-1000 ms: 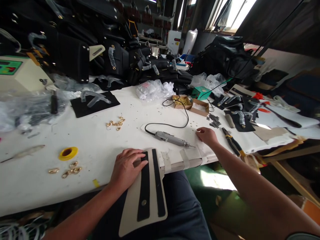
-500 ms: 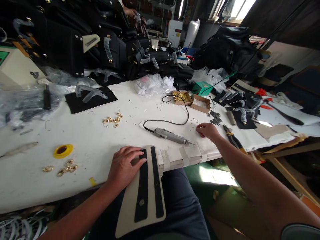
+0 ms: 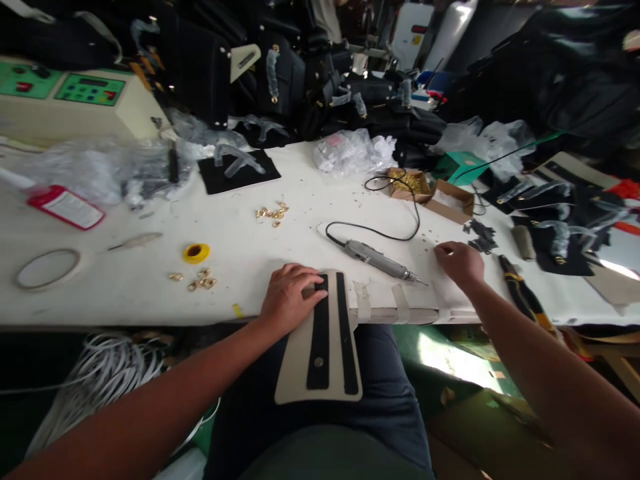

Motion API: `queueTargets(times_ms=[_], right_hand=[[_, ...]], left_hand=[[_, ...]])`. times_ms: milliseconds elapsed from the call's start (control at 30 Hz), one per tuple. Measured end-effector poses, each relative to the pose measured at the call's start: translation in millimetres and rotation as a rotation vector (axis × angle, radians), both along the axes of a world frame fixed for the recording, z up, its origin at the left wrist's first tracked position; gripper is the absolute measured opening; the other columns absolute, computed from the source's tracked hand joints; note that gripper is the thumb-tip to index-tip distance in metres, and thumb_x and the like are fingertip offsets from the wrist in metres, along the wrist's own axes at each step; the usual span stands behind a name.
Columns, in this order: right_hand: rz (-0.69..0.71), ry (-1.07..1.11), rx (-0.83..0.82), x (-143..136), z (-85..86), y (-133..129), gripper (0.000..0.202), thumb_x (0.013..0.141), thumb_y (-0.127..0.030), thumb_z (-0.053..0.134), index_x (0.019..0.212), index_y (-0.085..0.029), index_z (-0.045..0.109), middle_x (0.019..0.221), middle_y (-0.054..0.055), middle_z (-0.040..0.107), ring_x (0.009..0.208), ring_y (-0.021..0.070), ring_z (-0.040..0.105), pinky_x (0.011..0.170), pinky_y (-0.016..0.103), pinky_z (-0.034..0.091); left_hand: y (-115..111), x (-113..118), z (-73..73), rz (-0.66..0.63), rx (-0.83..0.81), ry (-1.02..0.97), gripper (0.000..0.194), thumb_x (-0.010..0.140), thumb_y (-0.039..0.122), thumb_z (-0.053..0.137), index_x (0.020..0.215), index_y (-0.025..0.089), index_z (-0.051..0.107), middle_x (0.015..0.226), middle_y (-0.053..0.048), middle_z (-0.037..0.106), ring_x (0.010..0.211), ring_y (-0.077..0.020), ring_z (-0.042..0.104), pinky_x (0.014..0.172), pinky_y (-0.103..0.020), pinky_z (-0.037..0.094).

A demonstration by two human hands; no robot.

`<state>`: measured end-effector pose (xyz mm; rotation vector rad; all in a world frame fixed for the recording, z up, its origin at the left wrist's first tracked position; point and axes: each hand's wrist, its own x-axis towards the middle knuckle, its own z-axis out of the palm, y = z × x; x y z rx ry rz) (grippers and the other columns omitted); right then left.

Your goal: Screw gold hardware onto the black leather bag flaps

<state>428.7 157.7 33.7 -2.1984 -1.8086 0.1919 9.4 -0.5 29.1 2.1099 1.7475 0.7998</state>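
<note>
Now that your view has swung left since a moment ago, bringing a red bottle point(image 3: 67, 207) and a tape ring point(image 3: 78, 263) in at nine o'clock, your left hand point(image 3: 290, 299) still lies loosely spread on the beige panel point(image 3: 296, 363) at six. Your right hand point(image 3: 461, 265), at three, remains curled near the electric screwdriver point(image 3: 377, 259); whether it pinches anything, I cannot tell.

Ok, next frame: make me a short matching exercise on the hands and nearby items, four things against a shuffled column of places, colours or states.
1. left hand
2. right hand
3. handheld power tool
4. small round roll

A. grey, not held
B. on the beige panel
C. yellow
D. beside the dark scraps

Pairs: 1-B, 2-D, 3-A, 4-C
</note>
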Motion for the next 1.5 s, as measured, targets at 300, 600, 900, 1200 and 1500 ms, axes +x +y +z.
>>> queueTargets(times_ms=[300,600,900,1200,1500], right_hand=[[0.408,0.586,-0.213,-120.5,33.8,-66.4,0.035,0.087,-0.053,0.071,0.098,-0.021,0.077,0.08,0.004,0.074,0.07,0.0207,0.069,0.066,0.032,0.053],[0.772,0.588,-0.294,-224.2,16.1,-102.3,0.019,0.094,-0.039,0.065,0.094,-0.025,0.077,0.095,0.001,0.074,0.089,0.019,0.067,0.088,0.031,0.05],[0.75,0.599,-0.284,-220.5,10.7,-102.4,0.017,0.092,-0.039,0.068,0.094,-0.026,0.077,0.095,0.001,0.075,0.089,0.0201,0.068,0.089,0.032,0.051],[0.731,0.585,-0.325,-221.9,14.3,-102.0,0.018,0.089,-0.041,0.068,0.09,-0.025,0.077,0.093,0.002,0.075,0.088,0.0202,0.068,0.087,0.032,0.051],[0.713,0.489,-0.272,-227.7,16.3,-104.7,0.015,0.087,-0.039,0.067,0.087,-0.026,0.075,0.089,0.002,0.077,0.083,0.0219,0.069,0.082,0.034,0.051]], left_hand=[[-3.3,1.7,-2.4,0.001,-0.015,-0.05,0.019,0.087,0.033,0.083,0.104,0.026,0.078,0.12,-0.002,0.079,0.122,-0.0264,0.062,0.105,-0.047,0.045],[-4.5,-0.7,-5.6,-0.032,-0.004,-0.029,0.025,0.088,0.036,0.082,0.11,0.025,0.077,0.124,-0.002,0.078,0.123,-0.0273,0.06,0.103,-0.048,0.045],[-2.6,-2.9,-1.9,-0.05,-0.048,-0.057,0.029,0.085,0.042,0.084,0.11,0.028,0.078,0.126,-0.003,0.077,0.125,-0.0288,0.059,0.105,-0.049,0.044],[-3.2,-2.5,-2.8,-0.049,-0.069,-0.053,0.032,0.085,0.041,0.083,0.113,0.026,0.077,0.128,-0.004,0.076,0.126,-0.0295,0.058,0.106,-0.051,0.045],[-3.7,-1.9,-2.6,-0.046,-0.058,-0.043,0.029,0.087,0.042,0.081,0.111,0.025,0.077,0.127,-0.003,0.076,0.125,-0.0294,0.058,0.105,-0.05,0.044]])
